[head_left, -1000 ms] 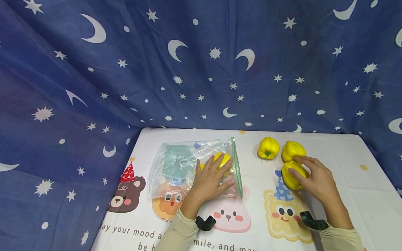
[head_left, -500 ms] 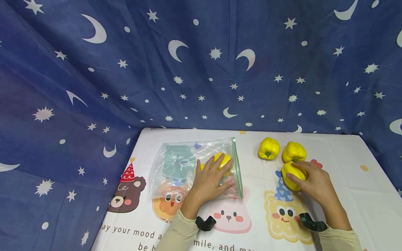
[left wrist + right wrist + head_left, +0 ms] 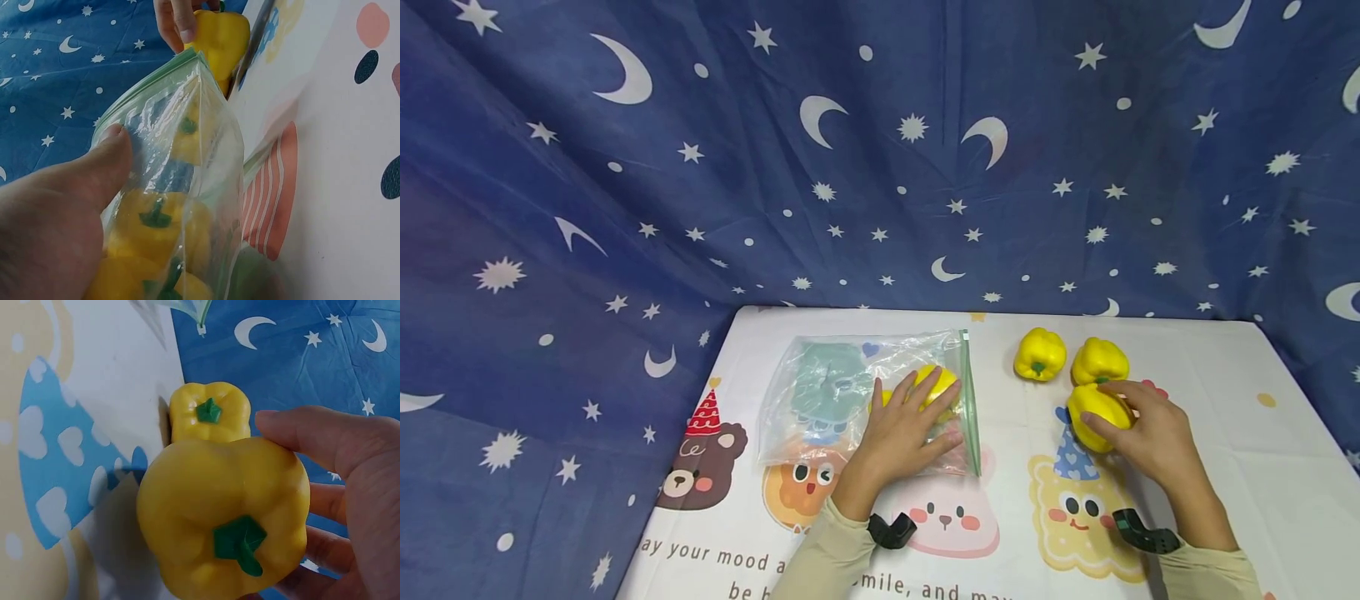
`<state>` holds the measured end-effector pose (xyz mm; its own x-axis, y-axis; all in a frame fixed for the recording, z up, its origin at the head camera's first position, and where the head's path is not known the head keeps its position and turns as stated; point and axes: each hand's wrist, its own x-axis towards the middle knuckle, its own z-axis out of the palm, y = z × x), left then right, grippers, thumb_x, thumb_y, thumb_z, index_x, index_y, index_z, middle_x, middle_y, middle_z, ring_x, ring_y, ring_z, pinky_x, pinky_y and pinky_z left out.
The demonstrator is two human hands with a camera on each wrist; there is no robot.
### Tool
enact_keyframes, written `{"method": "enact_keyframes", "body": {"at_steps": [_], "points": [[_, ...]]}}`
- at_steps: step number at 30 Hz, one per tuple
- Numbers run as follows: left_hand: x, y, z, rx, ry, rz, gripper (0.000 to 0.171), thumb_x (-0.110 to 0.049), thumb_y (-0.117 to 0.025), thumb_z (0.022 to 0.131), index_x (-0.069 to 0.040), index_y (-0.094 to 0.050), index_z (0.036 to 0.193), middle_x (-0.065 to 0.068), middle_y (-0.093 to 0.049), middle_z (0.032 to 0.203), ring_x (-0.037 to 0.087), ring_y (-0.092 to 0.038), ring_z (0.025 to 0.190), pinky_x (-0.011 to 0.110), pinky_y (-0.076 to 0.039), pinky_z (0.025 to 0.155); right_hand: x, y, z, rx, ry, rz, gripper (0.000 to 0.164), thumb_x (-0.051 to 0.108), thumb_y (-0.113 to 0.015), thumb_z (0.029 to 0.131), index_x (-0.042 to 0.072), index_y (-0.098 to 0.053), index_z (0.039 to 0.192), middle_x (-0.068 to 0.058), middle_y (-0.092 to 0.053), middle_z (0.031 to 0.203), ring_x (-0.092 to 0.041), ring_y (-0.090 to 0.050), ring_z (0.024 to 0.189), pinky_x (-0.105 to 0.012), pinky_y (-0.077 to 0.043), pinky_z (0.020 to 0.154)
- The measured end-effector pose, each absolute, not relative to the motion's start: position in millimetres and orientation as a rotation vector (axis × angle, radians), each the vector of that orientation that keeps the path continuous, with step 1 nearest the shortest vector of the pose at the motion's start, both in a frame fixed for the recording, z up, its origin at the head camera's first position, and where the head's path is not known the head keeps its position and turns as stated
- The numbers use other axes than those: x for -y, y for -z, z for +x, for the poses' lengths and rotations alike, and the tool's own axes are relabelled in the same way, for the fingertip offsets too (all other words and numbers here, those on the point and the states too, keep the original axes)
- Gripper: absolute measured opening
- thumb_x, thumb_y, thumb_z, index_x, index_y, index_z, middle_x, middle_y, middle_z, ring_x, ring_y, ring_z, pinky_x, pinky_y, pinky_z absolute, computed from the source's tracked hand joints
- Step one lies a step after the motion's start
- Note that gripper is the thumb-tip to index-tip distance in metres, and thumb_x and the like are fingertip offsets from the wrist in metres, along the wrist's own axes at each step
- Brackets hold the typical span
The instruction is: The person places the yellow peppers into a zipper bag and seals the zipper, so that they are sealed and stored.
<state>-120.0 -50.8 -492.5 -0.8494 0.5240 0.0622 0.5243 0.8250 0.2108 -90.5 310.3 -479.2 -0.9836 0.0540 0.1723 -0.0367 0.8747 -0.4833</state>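
My right hand grips a yellow bell pepper with a green stem, thumb on the near side and fingers on the far side. The right wrist view shows this bell pepper large, its stem facing the camera. My left hand rests with spread fingers on a clear zip bag with a green closure strip. Inside the bag are yellow bell peppers, partly covered by that hand in the head view. In the left wrist view, the left thumb lies against the bag near its mouth.
Another two yellow bell peppers stand behind the held one, a left one and a right one. A white cloth with cartoon prints covers the table. Blue star-patterned curtains rise behind and at the left.
My right thumb and fingers have settled round the near bell pepper, which has shifted and turned slightly. My left hand stays on the bag, whose film has moved a little.
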Motion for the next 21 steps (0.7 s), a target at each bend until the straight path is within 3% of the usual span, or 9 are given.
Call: {"method": "enact_keyframes", "body": {"at_steps": [9, 16, 17, 21], "points": [[51.4, 493.5, -122.1, 2.997, 0.338, -0.880, 0.072, -0.072, -0.039, 0.099, -0.048, -0.014, 0.161, -0.007, -0.017, 0.172, 0.032, -0.025, 0.156, 0.078, -0.019, 0.115, -306.5, 470.9, -89.4, 2.827, -0.839, -0.033, 0.068, 0.041, -0.085, 0.082, 0.001, -0.063, 0.133, -0.030, -0.063, 0.128, -0.053, -0.066, 0.104, -0.064, -0.056, 0.084], [51.3, 493.5, -123.1, 2.997, 0.333, -0.897, 0.071, -0.071, -0.040, 0.099, -0.049, -0.014, 0.161, -0.007, -0.016, 0.173, 0.032, -0.024, 0.157, 0.078, -0.017, 0.115, -303.1, 468.1, -88.9, 2.822, -0.943, 0.029, 0.062, 0.033, -0.085, 0.083, 0.002, -0.064, 0.132, -0.026, -0.067, 0.123, -0.048, -0.067, 0.105, -0.059, -0.058, 0.083], [51.1, 493.6, -123.0, 2.998, 0.335, -0.897, 0.071, -0.071, -0.040, 0.099, -0.049, -0.013, 0.161, -0.007, -0.016, 0.173, 0.032, -0.024, 0.157, 0.078, -0.017, 0.116, -302.4, 468.4, -89.0, 2.819, -0.960, 0.044, 0.061, 0.032, -0.085, 0.083, 0.003, -0.064, 0.132, -0.025, -0.067, 0.123, -0.045, -0.066, 0.105, -0.056, -0.058, 0.083], [50.7, 493.5, -122.8, 3.003, 0.333, -0.892, 0.071, -0.072, -0.040, 0.099, -0.049, -0.013, 0.161, -0.007, -0.016, 0.173, 0.032, -0.024, 0.157, 0.078, -0.017, 0.115, -298.9, 470.0, -89.5, 2.803, -1.019, 0.096, 0.058, 0.027, -0.084, 0.085, 0.004, -0.063, 0.134, -0.021, -0.067, 0.125, -0.038, -0.065, 0.107, -0.024, -0.060, 0.082]]}}
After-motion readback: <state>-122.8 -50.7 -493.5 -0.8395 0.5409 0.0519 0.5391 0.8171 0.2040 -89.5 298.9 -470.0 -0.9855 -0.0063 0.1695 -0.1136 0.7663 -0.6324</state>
